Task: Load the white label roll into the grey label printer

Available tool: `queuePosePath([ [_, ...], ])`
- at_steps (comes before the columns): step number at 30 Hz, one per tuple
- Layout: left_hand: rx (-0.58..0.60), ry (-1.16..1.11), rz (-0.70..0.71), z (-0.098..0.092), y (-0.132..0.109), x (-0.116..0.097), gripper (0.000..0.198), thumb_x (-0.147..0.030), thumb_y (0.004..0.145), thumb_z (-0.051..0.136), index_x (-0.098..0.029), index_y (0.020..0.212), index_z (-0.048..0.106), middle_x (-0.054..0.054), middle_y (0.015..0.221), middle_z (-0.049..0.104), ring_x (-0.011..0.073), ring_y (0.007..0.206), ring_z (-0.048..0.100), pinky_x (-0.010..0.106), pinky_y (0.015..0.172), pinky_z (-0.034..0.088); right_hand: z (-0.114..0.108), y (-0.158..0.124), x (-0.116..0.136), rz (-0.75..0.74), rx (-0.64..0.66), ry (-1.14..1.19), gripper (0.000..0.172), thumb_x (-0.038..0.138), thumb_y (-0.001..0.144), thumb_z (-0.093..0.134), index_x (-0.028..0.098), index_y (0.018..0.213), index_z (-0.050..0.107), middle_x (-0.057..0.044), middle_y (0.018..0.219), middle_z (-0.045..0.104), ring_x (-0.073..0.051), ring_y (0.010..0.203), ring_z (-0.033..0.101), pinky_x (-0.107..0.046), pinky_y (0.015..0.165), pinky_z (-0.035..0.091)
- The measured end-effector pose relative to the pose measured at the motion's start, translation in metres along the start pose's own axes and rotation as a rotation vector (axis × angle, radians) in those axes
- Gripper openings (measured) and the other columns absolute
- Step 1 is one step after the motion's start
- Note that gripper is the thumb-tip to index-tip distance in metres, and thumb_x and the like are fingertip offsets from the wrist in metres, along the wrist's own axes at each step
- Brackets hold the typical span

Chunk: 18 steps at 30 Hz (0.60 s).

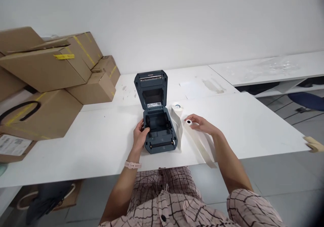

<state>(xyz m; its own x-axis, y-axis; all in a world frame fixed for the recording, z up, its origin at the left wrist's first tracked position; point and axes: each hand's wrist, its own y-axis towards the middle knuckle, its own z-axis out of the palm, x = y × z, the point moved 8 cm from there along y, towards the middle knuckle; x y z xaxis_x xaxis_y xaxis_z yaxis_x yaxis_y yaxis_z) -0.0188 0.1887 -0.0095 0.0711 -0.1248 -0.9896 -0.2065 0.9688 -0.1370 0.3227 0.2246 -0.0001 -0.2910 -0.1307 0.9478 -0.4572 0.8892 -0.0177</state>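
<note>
A dark grey label printer [160,136] stands on the white table with its lid [151,88] raised, so its hollow bay shows. My left hand [139,136] grips its left side, the thumb over the rim and the fingers along the outer wall. To the right of the printer, my right hand [202,123] holds a small paper roll [188,123] with a dark core hole. From this roll a long strip [201,147] trails over the table's front edge. Between printer and roll stands another white roll [177,109], its loose strip running toward me.
Cardboard boxes [50,72] with yellow tape are piled at the left, a black cable [32,103] among them. A white wall rises behind the table [106,152]. At the right are a shelf unit [278,63], a blue chair [307,100] and a brown piece [315,144] at the table corner.
</note>
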Motion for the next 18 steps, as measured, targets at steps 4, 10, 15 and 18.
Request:
queuePosePath([
  [4, 0.001, -0.014, -0.001, 0.0, 0.002, 0.001, 0.071, -0.022, 0.079, 0.068, -0.017, 0.148, 0.054, 0.015, 0.14, 0.068, 0.0296, 0.125, 0.067, 0.039, 0.097, 0.06, -0.027, 0.007, -0.013, -0.001, -0.084, 0.17, 0.053, 0.048, 0.083, 0.08, 0.032, 0.13, 0.062, -0.009, 0.151, 0.06, -0.027, 0.144, 0.053, -0.052, 0.124, 0.039],
  [10, 0.0, -0.002, -0.013, 0.003, 0.003, -0.001, 0.073, -0.018, 0.076, 0.066, -0.016, 0.148, 0.054, 0.014, 0.13, 0.074, 0.0286, 0.117, 0.071, 0.042, 0.099, 0.06, -0.024, 0.076, -0.003, 0.038, 0.005, 0.046, 0.088, 0.038, 0.071, 0.085, 0.029, 0.15, 0.047, -0.013, 0.163, 0.046, -0.031, 0.149, 0.046, -0.052, 0.12, 0.044],
  [15, 0.033, -0.013, 0.018, 0.005, -0.001, -0.005, 0.069, -0.02, 0.078, 0.066, -0.019, 0.147, 0.056, 0.013, 0.132, 0.073, 0.0282, 0.118, 0.071, 0.042, 0.099, 0.06, 0.001, 0.118, 0.02, 0.016, 0.053, -0.138, 0.081, 0.038, 0.063, 0.087, 0.019, 0.136, 0.057, -0.015, 0.14, 0.066, -0.033, 0.126, 0.063, -0.05, 0.108, 0.051],
  [18, 0.016, -0.03, 0.015, 0.004, -0.001, -0.002, 0.067, -0.02, 0.079, 0.068, -0.019, 0.145, 0.057, 0.013, 0.136, 0.071, 0.0286, 0.124, 0.068, 0.043, 0.104, 0.057, 0.001, 0.114, 0.04, -0.025, 0.004, 0.006, 0.077, 0.042, 0.062, 0.089, 0.021, 0.13, 0.06, -0.012, 0.131, 0.07, -0.031, 0.117, 0.066, -0.046, 0.101, 0.054],
])
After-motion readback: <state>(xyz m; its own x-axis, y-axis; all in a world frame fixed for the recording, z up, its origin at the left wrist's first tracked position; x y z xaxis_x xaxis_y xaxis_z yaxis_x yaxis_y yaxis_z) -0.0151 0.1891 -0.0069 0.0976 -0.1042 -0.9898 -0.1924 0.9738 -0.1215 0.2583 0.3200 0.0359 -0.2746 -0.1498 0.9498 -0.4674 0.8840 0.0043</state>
